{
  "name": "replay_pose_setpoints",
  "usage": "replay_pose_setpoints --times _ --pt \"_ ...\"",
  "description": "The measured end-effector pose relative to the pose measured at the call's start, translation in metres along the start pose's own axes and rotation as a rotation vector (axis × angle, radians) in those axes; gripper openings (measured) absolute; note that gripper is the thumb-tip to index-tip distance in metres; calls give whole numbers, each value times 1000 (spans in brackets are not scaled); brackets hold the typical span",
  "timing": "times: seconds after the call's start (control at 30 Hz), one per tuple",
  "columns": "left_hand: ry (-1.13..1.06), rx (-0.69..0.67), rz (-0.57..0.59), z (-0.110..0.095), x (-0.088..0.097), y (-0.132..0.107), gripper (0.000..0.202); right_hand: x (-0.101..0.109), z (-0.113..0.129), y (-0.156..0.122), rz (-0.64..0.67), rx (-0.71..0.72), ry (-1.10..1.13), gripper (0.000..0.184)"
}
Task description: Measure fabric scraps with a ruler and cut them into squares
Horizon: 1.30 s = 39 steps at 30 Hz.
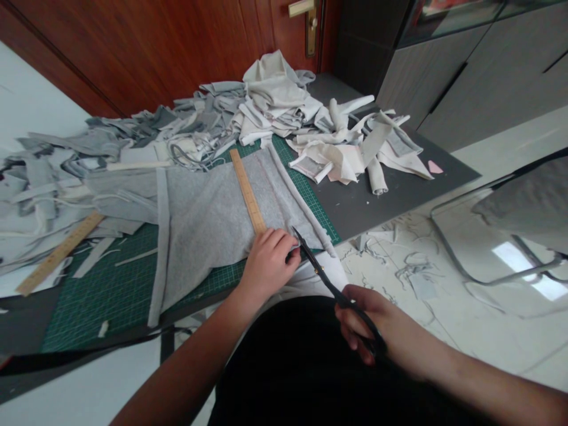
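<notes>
A grey piece of fabric [208, 219] lies spread on a green cutting mat [110, 290]. A wooden ruler [247, 192] rests lengthwise on the fabric. My left hand [268, 263] is closed on the near edge of the fabric, pinching it just below the ruler's end. My right hand [377, 328] grips the handles of black scissors [331, 284], whose blades point up and left and meet the fabric edge right beside my left fingers.
Heaps of grey and cream fabric scraps [266, 112] cover the back of the dark table [381, 201]. A second wooden ruler [57, 254] lies at the left. Fabric trimmings litter the white floor [408, 266]. A chair frame [501, 236] stands at the right.
</notes>
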<state>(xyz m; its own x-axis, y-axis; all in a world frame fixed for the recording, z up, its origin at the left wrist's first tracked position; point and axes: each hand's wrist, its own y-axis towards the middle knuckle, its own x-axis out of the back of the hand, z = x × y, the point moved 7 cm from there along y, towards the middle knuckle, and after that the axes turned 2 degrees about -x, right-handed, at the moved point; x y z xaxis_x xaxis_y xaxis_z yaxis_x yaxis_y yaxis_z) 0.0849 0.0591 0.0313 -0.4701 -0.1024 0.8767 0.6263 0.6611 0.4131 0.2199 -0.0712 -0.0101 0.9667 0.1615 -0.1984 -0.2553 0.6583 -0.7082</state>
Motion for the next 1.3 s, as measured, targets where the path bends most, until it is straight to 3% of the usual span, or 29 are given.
replay_pose_setpoints --times 0.4,0.97,1.3 --pt "-53 -72 5 -4 1 -1 12 5 1 3 -30 -5 -27 27" --pt "-160 -54 3 -2 2 -1 13 -1 7 16 -41 1 -10 31" --pt "-247 -44 -21 1 6 -3 13 -3 13 23 -21 22 32 23"
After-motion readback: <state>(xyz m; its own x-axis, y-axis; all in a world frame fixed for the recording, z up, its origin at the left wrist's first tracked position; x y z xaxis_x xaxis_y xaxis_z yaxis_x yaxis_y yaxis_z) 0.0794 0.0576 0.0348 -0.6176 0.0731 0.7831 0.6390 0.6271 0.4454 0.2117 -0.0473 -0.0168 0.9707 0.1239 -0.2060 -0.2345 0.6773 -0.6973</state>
